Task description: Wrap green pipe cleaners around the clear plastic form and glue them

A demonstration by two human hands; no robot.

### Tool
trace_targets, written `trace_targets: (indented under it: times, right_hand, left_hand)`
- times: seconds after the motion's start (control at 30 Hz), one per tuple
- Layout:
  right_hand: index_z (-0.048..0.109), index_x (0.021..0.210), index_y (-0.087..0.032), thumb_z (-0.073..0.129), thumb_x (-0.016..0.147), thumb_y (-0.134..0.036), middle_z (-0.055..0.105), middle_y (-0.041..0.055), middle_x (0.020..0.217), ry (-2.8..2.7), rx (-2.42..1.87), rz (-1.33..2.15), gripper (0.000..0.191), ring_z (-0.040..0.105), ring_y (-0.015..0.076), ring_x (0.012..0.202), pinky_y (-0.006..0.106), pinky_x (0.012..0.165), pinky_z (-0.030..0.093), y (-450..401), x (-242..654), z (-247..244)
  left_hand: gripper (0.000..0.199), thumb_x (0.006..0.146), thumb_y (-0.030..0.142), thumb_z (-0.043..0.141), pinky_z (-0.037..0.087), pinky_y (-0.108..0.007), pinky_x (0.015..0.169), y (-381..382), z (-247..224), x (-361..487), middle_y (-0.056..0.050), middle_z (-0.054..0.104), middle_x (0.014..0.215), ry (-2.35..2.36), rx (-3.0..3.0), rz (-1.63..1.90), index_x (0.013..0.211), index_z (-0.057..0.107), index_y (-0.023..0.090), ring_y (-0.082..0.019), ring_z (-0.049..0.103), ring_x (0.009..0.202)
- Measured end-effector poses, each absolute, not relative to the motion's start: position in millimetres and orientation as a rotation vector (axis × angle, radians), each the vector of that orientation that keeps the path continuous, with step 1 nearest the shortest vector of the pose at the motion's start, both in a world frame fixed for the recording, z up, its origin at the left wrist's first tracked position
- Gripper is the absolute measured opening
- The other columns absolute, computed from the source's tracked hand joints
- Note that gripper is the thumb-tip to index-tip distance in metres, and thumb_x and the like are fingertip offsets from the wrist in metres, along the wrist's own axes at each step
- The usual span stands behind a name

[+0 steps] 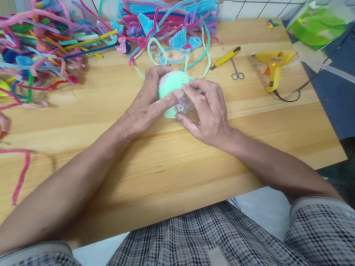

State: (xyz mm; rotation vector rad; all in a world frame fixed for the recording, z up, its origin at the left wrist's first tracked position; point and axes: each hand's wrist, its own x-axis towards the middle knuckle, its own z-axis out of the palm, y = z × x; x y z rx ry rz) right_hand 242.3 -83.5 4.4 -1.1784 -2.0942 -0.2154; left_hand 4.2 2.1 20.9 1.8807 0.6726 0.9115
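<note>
Ball (171,81), no clear long axis, lies btwn L hand (144,107), holding its left, & R hand (210,111), touching its right, grip unclear.

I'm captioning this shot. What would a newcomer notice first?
A colourful heap of pipe cleaners, back left on the table, stands out first. Near the middle, the left hand holds a green ball; the right hand touches it. A yellow glue gun lies to the right.

wooden tabletop (156,169), piled pipe cleaners (42,30), yellow cutter (226,57), scissors (236,74), glue gun (274,65)
</note>
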Motion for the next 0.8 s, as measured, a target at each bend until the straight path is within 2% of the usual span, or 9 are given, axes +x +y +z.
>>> trace_targets:
  times: [0.17,0.37,0.57,0.8]
  right_hand:
    - [0.051,0.172,-0.027,0.054,0.116,-0.064,0.061,0.0183,0.162,-2.095,-1.173,-0.152,0.067,0.064,0.0423,0.152,0.072,0.129,0.055,-83,241,4]
    - [0.047,0.174,-0.027,0.058,0.114,-0.066,0.060,0.0176,0.164,-2.067,-1.158,-0.078,0.072,0.060,0.0437,0.156,0.076,0.131,0.051,-81,246,3]
    - [0.050,0.171,-0.027,0.061,0.113,-0.063,0.061,0.0179,0.163,-2.042,-1.147,-0.099,0.069,0.062,0.0427,0.154,0.076,0.131,0.052,-81,249,2]
    - [0.052,0.169,-0.025,0.064,0.113,-0.058,0.062,0.0185,0.160,-2.047,-1.131,-0.079,0.067,0.063,0.0423,0.150,0.074,0.128,0.055,-81,252,3]
  left_hand:
    - [0.067,0.106,0.079,0.073,0.057,-0.058,0.132,-1,19,6,-0.011,0.067,0.157,0.696,1.850,0.961,0.153,0.061,0.032,-0.037,0.066,0.151]
    - [0.065,0.108,0.080,0.069,0.057,-0.060,0.130,0,12,6,-0.010,0.068,0.152,0.686,1.864,1.012,0.151,0.060,0.032,-0.036,0.068,0.144]
    - [0.065,0.109,0.078,0.069,0.059,-0.057,0.129,-4,11,8,-0.010,0.068,0.151,0.668,1.832,1.040,0.152,0.059,0.030,-0.035,0.067,0.145]
    - [0.067,0.109,0.078,0.070,0.055,-0.057,0.133,-7,9,9,-0.011,0.066,0.157,0.689,1.830,1.079,0.153,0.057,0.030,-0.036,0.066,0.149]
